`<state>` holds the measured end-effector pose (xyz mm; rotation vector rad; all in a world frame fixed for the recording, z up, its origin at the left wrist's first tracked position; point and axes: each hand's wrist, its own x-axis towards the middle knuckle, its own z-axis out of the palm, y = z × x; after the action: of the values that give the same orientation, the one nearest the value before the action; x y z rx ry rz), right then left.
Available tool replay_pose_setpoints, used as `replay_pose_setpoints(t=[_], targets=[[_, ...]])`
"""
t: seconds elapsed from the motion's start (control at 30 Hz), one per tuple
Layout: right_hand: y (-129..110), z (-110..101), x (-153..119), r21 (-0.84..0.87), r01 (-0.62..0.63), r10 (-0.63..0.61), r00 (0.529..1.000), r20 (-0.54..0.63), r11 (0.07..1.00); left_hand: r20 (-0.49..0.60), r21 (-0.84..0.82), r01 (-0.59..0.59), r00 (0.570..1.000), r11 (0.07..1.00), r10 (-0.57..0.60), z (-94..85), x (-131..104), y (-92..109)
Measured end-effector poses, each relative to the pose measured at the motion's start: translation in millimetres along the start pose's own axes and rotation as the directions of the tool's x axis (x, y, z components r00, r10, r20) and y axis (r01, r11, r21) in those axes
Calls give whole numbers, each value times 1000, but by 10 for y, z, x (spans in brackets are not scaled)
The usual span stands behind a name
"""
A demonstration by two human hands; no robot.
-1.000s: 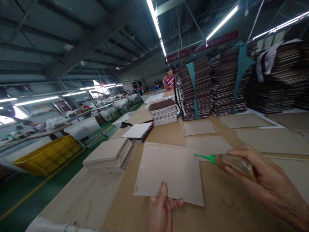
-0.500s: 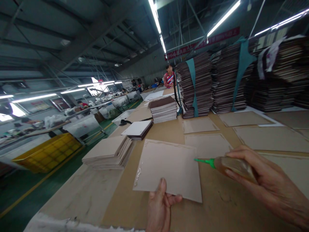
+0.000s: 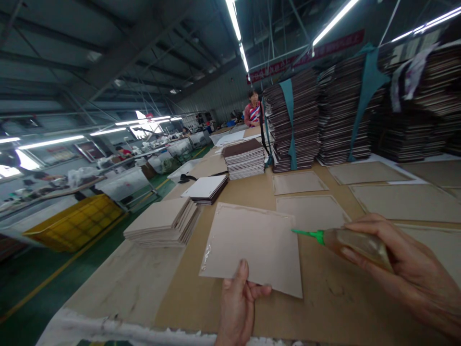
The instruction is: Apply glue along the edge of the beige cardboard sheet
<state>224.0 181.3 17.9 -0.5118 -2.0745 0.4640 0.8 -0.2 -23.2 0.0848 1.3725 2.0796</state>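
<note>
The square board (image 3: pixel 254 245) lies flat near the front edge of the table (image 3: pixel 137 283), a pale grey-brown sheet with a glossy wet line along its left edge. It looks light and stiff, thin enough to flex if lifted by one corner, so I judge the near edge the sensible place to take hold, well away from the wet strip. The left hand (image 3: pixel 236 307) does just that: its thumb presses down on the near edge while the fingers curl under or just beside it, a light pinch. The right hand (image 3: pixel 406 271) is wrapped closed around a soft, clear glue bottle (image 3: pixel 355 242) with amber liquid inside, lying nearly level, its green nozzle (image 3: pixel 306 234) touching or just above the board's right edge; which of the two I cannot tell. The bottle looks squeezable and maybe slick. To the left sits a fanned stack of like boards (image 3: pixel 163 223), and beyond it a smaller white-topped stack (image 3: pixel 207 188) and a brown-topped one (image 3: pixel 245 158). More flat sheets (image 3: pixel 308 211) lie spread across the table behind. Tall dark bundles (image 3: pixel 298 125) tied with teal straps rise at the back, and a person in a striped top (image 3: pixel 254 111) stands far off.
</note>
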Motion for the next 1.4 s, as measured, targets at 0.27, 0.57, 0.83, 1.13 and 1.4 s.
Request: replay_pose_setpoints(t=[0.27,0.57,0.83,1.13,1.4], targets=[[14,-14,18,-24,20,-20,1000,-5,1000,-1,2,18,1000,1000,-18,24,-4,15],[79,-69,-148,-48,-81,78,995,-68,996,6,-20,6,1000,1000,-6,39,-6,22],[105,-2,-513,-16,-57,59,989,137,998,10,-20,32,999,999,-32,44,15,23],[22,-10,-649,23,20,-24,981,191,1000,37,-40,46,998,998,-44,71,5,49],[-21,-22,-696,34,-76,68,979,190,997,50,-87,63,997,994,-59,84,39,49]])
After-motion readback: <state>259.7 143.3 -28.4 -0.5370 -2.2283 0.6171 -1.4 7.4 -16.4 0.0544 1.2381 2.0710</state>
